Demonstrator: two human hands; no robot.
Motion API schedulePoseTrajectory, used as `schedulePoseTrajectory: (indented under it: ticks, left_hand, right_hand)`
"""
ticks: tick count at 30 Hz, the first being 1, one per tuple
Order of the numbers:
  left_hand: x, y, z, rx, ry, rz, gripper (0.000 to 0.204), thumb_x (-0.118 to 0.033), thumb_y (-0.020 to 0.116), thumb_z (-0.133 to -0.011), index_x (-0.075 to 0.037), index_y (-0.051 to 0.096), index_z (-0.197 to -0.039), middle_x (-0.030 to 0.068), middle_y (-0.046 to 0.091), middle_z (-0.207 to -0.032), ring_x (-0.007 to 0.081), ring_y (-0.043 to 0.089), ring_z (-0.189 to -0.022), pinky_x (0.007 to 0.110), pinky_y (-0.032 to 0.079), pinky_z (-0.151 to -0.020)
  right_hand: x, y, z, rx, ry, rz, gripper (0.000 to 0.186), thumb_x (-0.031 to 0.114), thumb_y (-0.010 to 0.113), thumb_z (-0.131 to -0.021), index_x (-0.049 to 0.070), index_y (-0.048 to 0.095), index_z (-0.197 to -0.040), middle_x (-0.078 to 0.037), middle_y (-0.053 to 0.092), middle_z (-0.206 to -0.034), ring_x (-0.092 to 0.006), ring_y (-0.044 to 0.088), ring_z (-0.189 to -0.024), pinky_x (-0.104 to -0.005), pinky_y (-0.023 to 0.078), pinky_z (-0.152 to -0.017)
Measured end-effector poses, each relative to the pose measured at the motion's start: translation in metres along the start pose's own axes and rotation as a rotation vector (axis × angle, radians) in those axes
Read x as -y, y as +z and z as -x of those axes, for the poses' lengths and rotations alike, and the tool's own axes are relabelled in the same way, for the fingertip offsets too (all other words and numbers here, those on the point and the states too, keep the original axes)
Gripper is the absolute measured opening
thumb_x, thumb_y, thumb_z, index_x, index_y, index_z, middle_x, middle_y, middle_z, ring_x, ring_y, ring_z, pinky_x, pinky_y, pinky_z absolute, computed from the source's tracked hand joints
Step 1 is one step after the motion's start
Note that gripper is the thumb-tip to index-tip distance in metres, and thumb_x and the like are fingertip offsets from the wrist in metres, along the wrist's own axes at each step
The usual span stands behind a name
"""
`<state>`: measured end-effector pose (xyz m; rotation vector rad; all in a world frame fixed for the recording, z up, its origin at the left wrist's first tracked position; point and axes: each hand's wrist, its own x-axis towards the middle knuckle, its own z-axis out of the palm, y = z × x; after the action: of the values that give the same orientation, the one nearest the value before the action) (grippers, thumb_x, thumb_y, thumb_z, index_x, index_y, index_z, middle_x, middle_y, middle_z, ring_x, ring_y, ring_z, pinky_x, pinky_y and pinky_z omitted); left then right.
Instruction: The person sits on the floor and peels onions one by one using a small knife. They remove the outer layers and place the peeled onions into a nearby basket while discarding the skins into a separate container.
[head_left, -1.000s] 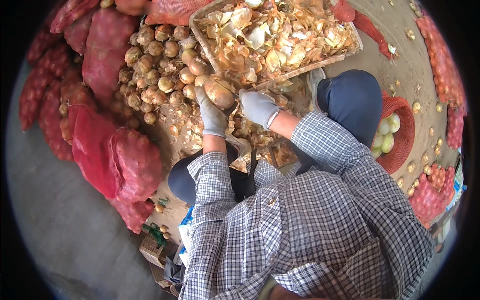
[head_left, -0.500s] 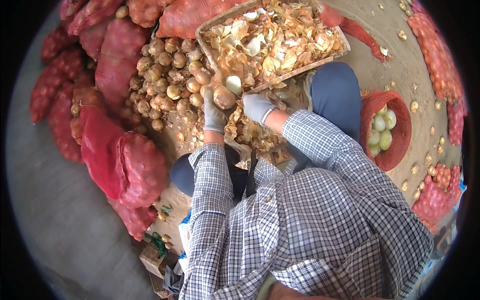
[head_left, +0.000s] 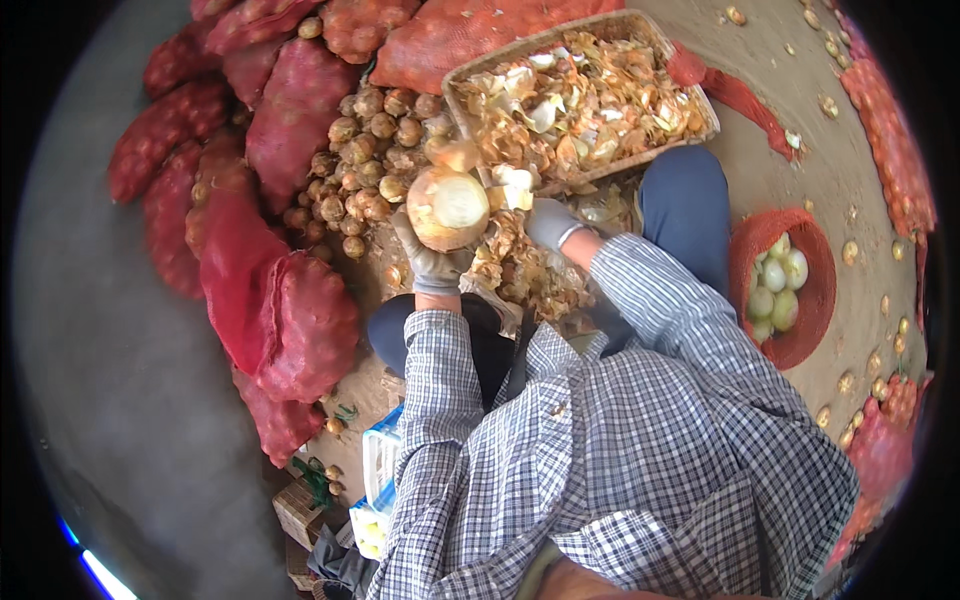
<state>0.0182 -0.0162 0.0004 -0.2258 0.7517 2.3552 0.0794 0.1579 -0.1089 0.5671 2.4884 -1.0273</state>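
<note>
My left hand (head_left: 432, 262), in a grey glove, is wrapped round a large onion (head_left: 428, 210). The onion has brown skin, with a pale bare patch on the side toward my right hand. My right hand (head_left: 552, 224), also gloved, is closed just right of the onion. What its fingers grip is hidden. A pale piece of onion (head_left: 517, 188) shows between the hands, blurred. Just ahead lies a heap of unpeeled onions (head_left: 362, 160). Beyond my right hand stands a shallow tray (head_left: 585, 172) full of dry onion skins (head_left: 560, 110).
Red mesh sacks (head_left: 300, 120) of onions are piled on the left. By my right knee stands a red mesh-lined container (head_left: 812, 325) holding peeled onions (head_left: 778, 290). Loose onions (head_left: 850, 252) dot the floor at right. Boxes (head_left: 297, 512) stand at lower left.
My left hand's onion now appears larger and shows a pale bare patch. A pale piece has appeared beside my right hand. The whole view has shifted, moving the surroundings rightward in the picture.
</note>
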Motion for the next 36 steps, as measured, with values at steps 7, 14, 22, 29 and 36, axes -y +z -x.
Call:
schedulePoseTrajectory:
  ticks: [7, 14, 22, 29, 36]
  left_hand:
    - [-0.025, 0.02, -0.007, 0.282, -0.131, -0.181, 0.091, -0.052, 0.078, -0.079, -0.008, 0.038, -0.148, 0.0177, 0.053, -0.141, 0.0401, 0.055, -0.127, 0.055, 0.051, -0.101]
    - [-0.032, 0.015, -0.045, 0.169, -0.118, -0.453, 0.08, -0.045, 0.075, -0.086, -0.005, 0.038, -0.145, 0.0117, 0.055, -0.131, 0.0269, 0.059, -0.119, 0.04, 0.056, -0.095]
    - [-0.07, 0.017, -0.064, 0.344, -0.09, -1.092, 0.103, -0.024, 0.091, -0.065, 0.001, 0.035, -0.147, 0.0128, 0.052, -0.132, 0.0238, 0.054, -0.122, 0.032, 0.045, -0.104]
    - [-0.066, 0.007, -0.082, 0.107, 0.092, 0.0, 0.104, -0.067, 0.074, -0.075, -0.002, 0.036, -0.146, 0.0163, 0.047, -0.144, 0.0394, 0.055, -0.124, 0.052, 0.048, -0.107]
    - [-0.085, 0.012, -0.095, -0.036, 0.346, 0.276, 0.096, -0.066, 0.072, -0.078, -0.009, 0.039, -0.147, 0.0207, 0.044, -0.147, 0.0434, 0.046, -0.132, 0.065, 0.045, -0.105]
  right_hand:
    - [0.037, -0.091, 0.0, -0.128, -0.35, -1.075, 0.042, 0.038, 0.075, -0.09, 0.001, 0.067, -0.109, -0.002, 0.066, -0.09, -0.0116, 0.058, -0.082, -0.0282, 0.048, -0.075]
    - [0.08, -0.148, -0.023, 0.42, -0.187, -0.949, 0.057, 0.048, 0.073, -0.089, -0.003, 0.067, -0.114, -0.006, 0.068, -0.099, -0.0144, 0.061, -0.087, -0.0302, 0.05, -0.077]
    - [0.083, -0.138, -0.055, 0.397, -0.303, -0.599, 0.058, 0.047, 0.065, -0.095, -0.003, 0.062, -0.126, -0.01, 0.07, -0.106, -0.0163, 0.063, -0.094, -0.03, 0.051, -0.086]
    - [0.1, -0.165, -0.052, 0.096, -0.293, -0.955, 0.036, 0.035, 0.059, -0.101, 0.0, 0.065, -0.104, -0.004, 0.064, -0.083, -0.0105, 0.059, -0.069, -0.0251, 0.05, -0.063]
    - [0.111, -0.128, -0.03, 0.026, -0.477, -0.827, 0.033, 0.029, 0.061, -0.1, -0.003, 0.067, -0.095, -0.007, 0.065, -0.072, -0.0112, 0.058, -0.06, -0.0292, 0.047, -0.054]
